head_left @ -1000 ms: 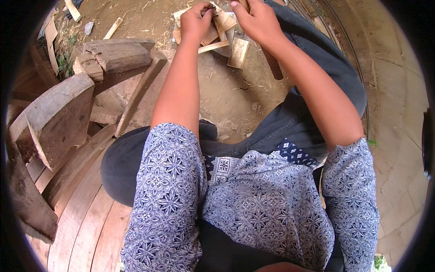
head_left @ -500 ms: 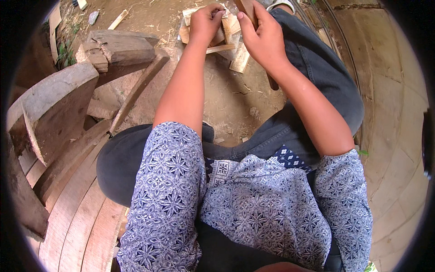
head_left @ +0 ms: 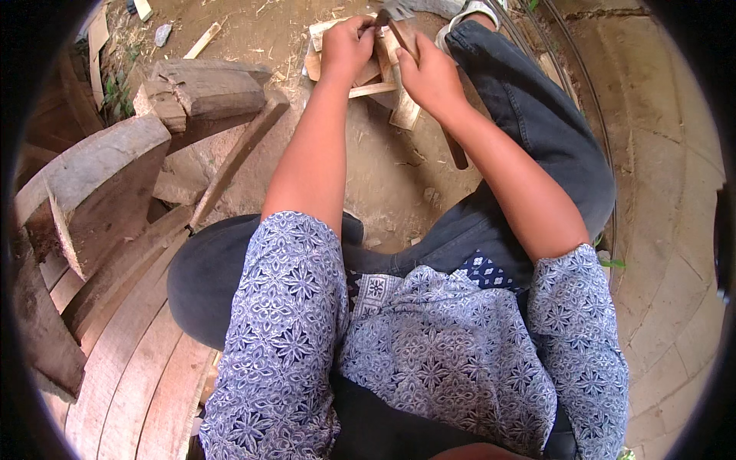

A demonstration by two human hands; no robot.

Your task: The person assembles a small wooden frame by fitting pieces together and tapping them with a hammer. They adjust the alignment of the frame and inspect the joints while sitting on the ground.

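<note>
My right hand point(head_left: 435, 80) is wrapped round the brown wooden handle of a hammer point(head_left: 402, 36). Its metal head is at the top of the view, close beside the fingertips of my left hand, and the handle's end sticks out below my right wrist. My left hand point(head_left: 345, 50) is closed in a pinch above a small assembly of pale wood pieces point(head_left: 387, 57) on the ground; what the fingers hold is too small to make out. A thin wood strip point(head_left: 373, 90) and a short flat board point(head_left: 406, 110) lie at its near side.
On the left stand a heavy wood block point(head_left: 211, 90), a curved timber point(head_left: 100, 157) and a slatted wooden surface point(head_left: 130, 376). A leaning stick point(head_left: 238, 157) crosses between them and my knee. Wood scraps point(head_left: 203, 41) and shavings lie on the dirt. Paving point(head_left: 659, 230) runs along the right.
My right hand has brought the hammer down and slightly left, so its head now shows beside my left fingers. My left hand keeps its pinch, a little lower in view.
</note>
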